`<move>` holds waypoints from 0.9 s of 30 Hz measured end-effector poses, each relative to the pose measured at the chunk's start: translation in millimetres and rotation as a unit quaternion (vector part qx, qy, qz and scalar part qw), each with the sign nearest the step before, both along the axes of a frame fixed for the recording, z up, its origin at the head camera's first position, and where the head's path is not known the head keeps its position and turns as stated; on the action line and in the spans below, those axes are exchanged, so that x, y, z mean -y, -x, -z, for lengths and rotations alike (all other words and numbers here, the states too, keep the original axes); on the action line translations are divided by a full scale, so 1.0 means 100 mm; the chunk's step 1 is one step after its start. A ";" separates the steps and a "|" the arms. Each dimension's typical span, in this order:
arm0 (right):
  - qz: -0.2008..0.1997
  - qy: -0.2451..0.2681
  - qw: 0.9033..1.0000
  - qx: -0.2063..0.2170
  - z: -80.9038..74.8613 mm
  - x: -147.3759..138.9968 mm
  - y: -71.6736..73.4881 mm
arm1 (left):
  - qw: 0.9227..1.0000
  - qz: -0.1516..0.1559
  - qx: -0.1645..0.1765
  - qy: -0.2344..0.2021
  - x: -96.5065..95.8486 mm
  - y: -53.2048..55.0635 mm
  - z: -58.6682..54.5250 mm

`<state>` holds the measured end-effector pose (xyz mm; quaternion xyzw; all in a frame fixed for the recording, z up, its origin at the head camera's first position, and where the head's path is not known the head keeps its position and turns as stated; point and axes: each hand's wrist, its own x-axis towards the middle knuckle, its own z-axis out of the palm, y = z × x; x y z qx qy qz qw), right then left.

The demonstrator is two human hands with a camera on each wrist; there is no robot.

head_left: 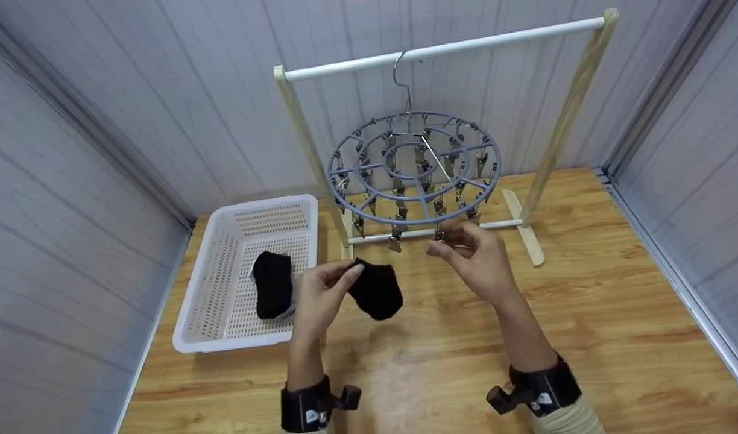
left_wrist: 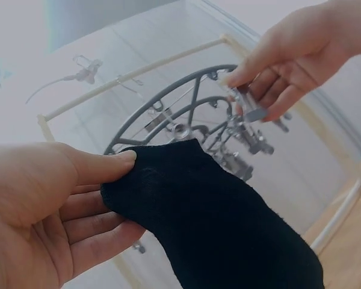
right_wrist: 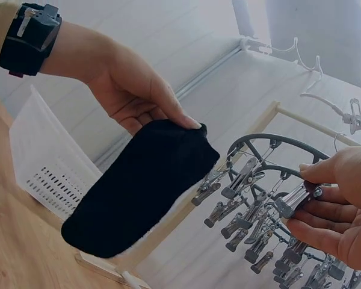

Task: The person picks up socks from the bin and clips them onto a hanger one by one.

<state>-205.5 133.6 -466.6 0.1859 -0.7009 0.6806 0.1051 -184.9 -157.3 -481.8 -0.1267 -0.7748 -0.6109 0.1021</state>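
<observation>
A black sock hangs from my left hand, which pinches it at the cuff between thumb and fingers. In the left wrist view the sock slants down to the right. My right hand holds a metal clip at the near edge of the round grey hanger. Thumb and fingers lie on either side of that clip, and no cloth is in it. Many other clips dangle from the hanger's rings. The sock is a short distance to the left of the held clip.
A white plastic basket stands at left, with another black sock and something grey inside. The hanger hooks over the white bar of a wooden-legged rack. Panelled walls enclose the wood-patterned floor.
</observation>
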 end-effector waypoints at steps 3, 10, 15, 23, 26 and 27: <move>-0.006 0.006 1.000 0.004 0.00 0.00 0.00 | 1.000 0.010 0.008 -0.004 -0.10 0.00 0.02; -0.014 0.007 1.000 0.009 0.00 0.01 -0.01 | 0.999 0.034 0.006 -0.013 -0.28 0.05 0.05; -0.016 0.009 1.000 0.019 0.00 0.01 -0.01 | 0.999 0.038 0.006 -0.025 -0.39 0.07 0.05; -0.029 0.045 0.998 0.035 -0.01 -0.01 -0.03 | 0.998 0.012 -0.006 -0.055 -0.54 0.06 0.05; -0.048 0.066 0.996 0.030 0.00 -0.01 -0.02 | 0.997 0.005 -0.016 -0.073 -0.58 0.05 0.06; -0.052 0.071 0.996 0.027 0.01 -0.02 -0.02 | 0.997 0.002 -0.020 -0.078 -0.59 0.06 0.06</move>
